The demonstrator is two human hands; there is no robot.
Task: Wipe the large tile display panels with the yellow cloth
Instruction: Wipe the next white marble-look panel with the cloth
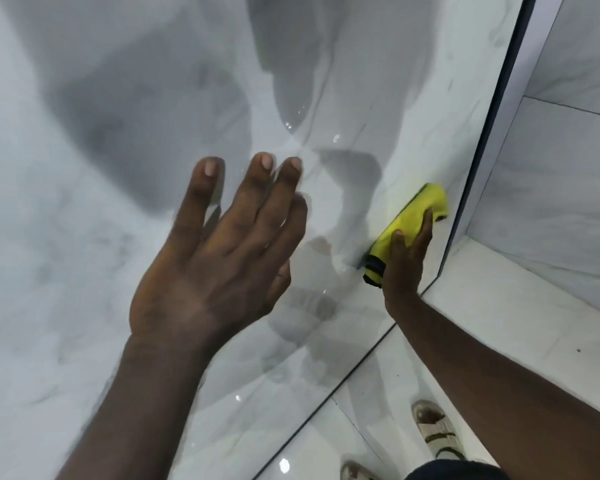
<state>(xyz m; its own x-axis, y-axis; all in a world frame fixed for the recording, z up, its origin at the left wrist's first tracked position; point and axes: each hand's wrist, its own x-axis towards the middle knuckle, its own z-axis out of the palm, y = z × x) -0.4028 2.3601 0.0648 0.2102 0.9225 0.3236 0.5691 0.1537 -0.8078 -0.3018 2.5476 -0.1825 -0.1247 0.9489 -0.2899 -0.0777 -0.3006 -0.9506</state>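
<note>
A large glossy grey-white marble tile panel (125, 140) fills most of the view and mirrors my arms. My right hand (406, 261) presses a folded yellow cloth (416, 216) flat against the panel near its lower right corner, close to the dark edge strip (496, 109). The cloth has a dark band at its lower end. My left hand (219, 258) is held flat with fingers spread against the middle of the panel and holds nothing.
A second marble panel (561, 174) stands at an angle to the right behind the dark strip. Below it runs a white ledge (499, 306). The shiny floor (361, 427) is at the bottom, with my sandalled feet (437, 431) close to the panel's base.
</note>
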